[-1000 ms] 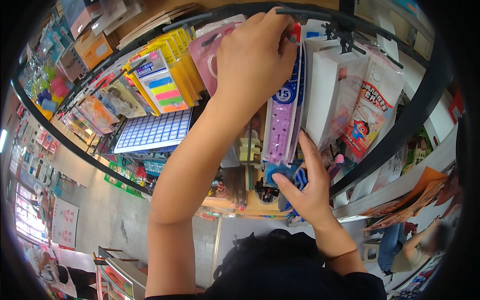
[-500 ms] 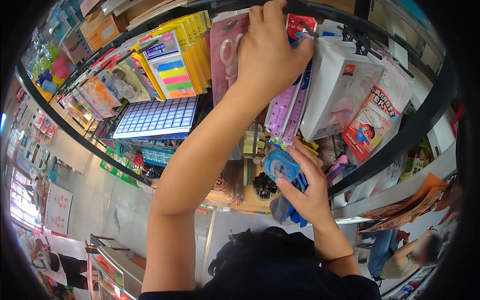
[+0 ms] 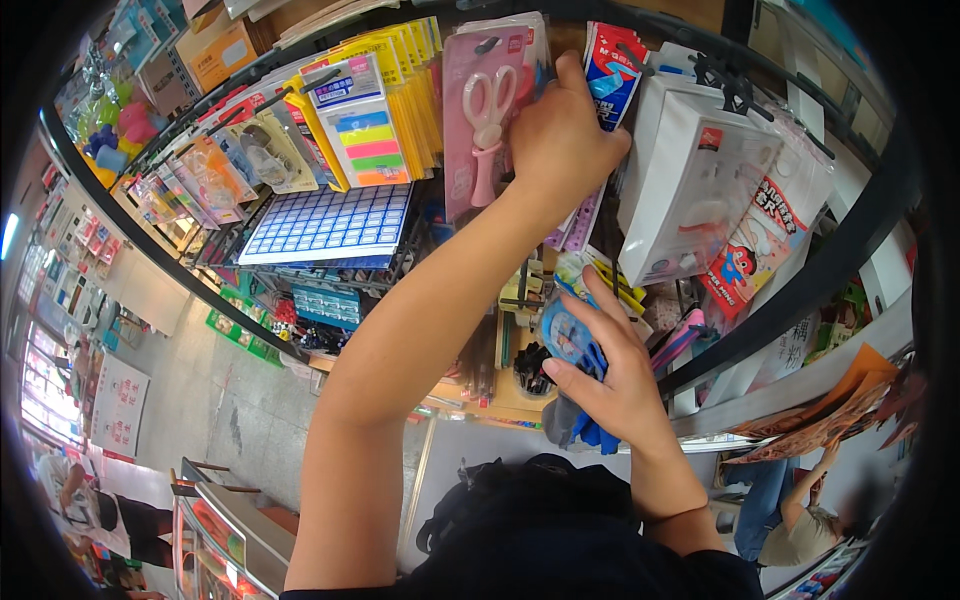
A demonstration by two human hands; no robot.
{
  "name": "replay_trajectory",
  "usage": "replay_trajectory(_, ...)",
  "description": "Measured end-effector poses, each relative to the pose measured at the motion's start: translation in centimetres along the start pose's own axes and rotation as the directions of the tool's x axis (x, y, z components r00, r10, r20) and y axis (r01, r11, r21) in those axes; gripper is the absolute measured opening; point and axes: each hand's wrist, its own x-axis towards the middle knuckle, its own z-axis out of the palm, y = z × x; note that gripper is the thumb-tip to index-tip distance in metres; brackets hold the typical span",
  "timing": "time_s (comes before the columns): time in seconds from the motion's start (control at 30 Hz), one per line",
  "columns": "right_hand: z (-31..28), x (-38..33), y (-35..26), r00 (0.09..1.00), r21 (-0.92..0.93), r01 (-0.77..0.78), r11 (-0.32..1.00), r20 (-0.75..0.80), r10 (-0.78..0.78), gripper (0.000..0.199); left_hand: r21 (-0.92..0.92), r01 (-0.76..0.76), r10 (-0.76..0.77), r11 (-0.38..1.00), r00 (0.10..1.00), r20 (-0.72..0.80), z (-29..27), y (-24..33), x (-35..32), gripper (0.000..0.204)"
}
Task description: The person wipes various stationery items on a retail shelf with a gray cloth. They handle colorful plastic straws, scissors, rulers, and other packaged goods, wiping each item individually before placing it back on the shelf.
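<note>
Curling shut around the edge of a pink scissors pack (image 3: 487,110) hanging high on the wire display rack (image 3: 800,290), the fingers of the left hand (image 3: 560,140) pinch it from behind, thumb hidden. The right hand (image 3: 610,375) is lower down, its fingers half open and wrapped loosely on a blue packet (image 3: 568,335) held before the shelf of small stationery (image 3: 520,370). Sticky-note packs (image 3: 365,130) and a blue-squared label sheet (image 3: 325,222) hang just left of the scissors.

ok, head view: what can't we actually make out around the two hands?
- Left hand: fingertips hidden behind the pink scissors pack; its grip can't be told.
- Right hand: covers most of the blue packet, kind unclear.
- Purple pack: mostly behind the left wrist.
- Hooks near the top rim: bent by fisheye.
</note>
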Motion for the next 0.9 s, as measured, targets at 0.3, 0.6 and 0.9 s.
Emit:
replay_trajectory(0.3,0.1,0.1,0.2,1.0,-0.026,0.008,1.0,0.01,-0.007,0.061,0.038,0.018,-0.016,0.999,0.998,-0.055,1.9,-1.3,1.5,0.068)
replay_trajectory(0.6,0.0,0.2,0.2,1.0,-0.004,-0.018,1.0,0.021,0.018,0.06,-0.21,0.136,-0.142,0.968,0.99,-0.011,1.9,-1.0,1.3,0.053)
replay_trajectory(0.9,0.1,0.4,0.5,1.0,0.02,0.011,1.0,0.007,-0.011,0.058,-0.244,-0.041,0.013,0.969,0.993,-0.116,0.5,-0.3,-0.5,0.046)
